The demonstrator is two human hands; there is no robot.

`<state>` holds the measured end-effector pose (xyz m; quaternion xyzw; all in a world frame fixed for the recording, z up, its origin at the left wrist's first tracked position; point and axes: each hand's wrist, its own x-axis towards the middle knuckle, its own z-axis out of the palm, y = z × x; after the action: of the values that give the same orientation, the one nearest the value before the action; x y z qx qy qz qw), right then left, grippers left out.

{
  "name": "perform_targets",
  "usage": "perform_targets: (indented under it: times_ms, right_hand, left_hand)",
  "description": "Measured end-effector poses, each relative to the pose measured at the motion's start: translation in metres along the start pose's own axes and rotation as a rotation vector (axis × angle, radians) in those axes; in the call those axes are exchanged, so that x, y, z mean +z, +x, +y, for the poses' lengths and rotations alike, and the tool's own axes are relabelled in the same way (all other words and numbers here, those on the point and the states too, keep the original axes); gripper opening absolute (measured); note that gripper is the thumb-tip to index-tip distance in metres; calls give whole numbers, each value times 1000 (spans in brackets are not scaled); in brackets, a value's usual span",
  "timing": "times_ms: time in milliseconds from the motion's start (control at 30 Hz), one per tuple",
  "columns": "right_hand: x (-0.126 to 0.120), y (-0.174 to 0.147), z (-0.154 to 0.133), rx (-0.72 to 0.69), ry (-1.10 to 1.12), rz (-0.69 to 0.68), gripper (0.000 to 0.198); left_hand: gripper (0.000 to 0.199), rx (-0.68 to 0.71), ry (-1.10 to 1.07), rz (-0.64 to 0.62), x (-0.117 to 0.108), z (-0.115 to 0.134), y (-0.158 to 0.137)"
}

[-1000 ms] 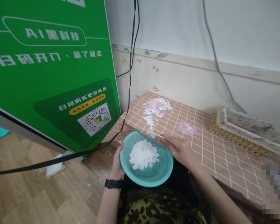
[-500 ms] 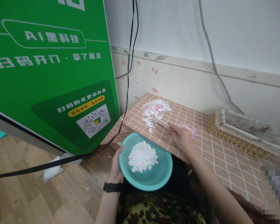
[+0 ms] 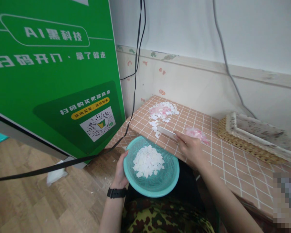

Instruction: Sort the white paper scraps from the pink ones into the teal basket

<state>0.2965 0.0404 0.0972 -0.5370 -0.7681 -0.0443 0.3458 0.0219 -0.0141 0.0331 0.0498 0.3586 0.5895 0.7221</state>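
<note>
My left hand [image 3: 121, 171] grips the left rim of a turquoise plastic colander [image 3: 173, 181], tilted just below the table edge. A heap of white paper scraps [image 3: 148, 161] lies in it. My right hand [image 3: 190, 147] is closed on a flat pale strip [image 3: 167, 132], which could be a ruler or a blade. Its far end touches or nearly touches a few loose scraps [image 3: 155, 127] on the checked tablecloth [image 3: 184, 118]. Behind them spreads a larger pile of white and pink scraps [image 3: 163, 110]. A crumpled pink-and-clear plastic bag [image 3: 196, 133] sits beside my right hand.
A lined wicker basket [image 3: 244, 142] stands on the table at the right, against the wall. On the left rises a green cabinet [image 3: 53, 74]. A black cable [image 3: 133, 97] hangs down and crosses in front of it. A white bag [image 3: 57, 174] lies on the wooden floor.
My right hand has drawn the strip slightly toward the table's near edge, its tip now lower among the loose scraps. The colander stays put in my left hand.
</note>
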Motion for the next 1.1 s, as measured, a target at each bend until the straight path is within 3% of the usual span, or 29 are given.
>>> perform_targets:
  times_ms: [267,633,800,967,1100]
  right_hand:
    - [-12,0,-19,-19,96,-77,29]
    - [0,-12,-32,-75,162,-82,31]
    - [8,4,-19,29,53,49,30]
    - [8,21,-8,-13,19,-77,29]
    - [-10,27,-5,47,-54,-72,28]
  left_hand:
    - [12,-7,-17,-4,0,1,-1]
    - [13,-13,2,17,-7,2,1]
    - [14,-3,17,-2,-7,3,1]
    - [15,0,14,-19,-4,5,0]
    - [13,12,21,-31,-4,6,-1]
